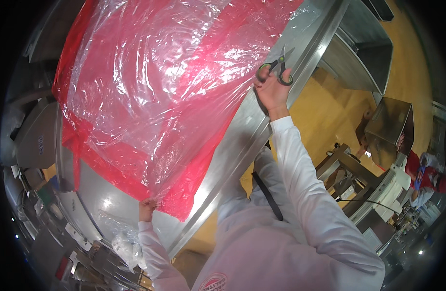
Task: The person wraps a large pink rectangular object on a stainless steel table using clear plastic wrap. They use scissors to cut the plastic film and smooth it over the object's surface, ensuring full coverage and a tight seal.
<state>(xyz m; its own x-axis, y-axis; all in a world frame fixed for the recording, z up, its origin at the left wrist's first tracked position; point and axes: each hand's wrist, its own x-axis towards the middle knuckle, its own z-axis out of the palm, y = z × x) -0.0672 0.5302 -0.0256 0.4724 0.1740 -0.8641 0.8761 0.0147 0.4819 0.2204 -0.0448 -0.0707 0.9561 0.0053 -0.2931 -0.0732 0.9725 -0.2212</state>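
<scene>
A large sheet of shiny clear plastic film point(135, 97) lies over a red plastic sheet point(184, 194) on a metal table. At the sheet's near left corner, my left hand point(146, 208) is closed in a pinch on the clear film. My right hand point(272, 92), close to the table's right edge, has its fingers in the handles of a pair of black-and-green scissors point(280, 60). The blades are parted and point away from me, over bare metal beside the film. Taut creases in the film run to my right hand, and its edge seems caught there too.
The metal table point(232, 150) has a raised right edge. Crumpled clear plastic point(128, 250) sits at the near left. Right of the table stand a metal bin point(363, 53) and a metal box point(388, 126) above a yellow floor. A person in red point(424, 177) is farther right.
</scene>
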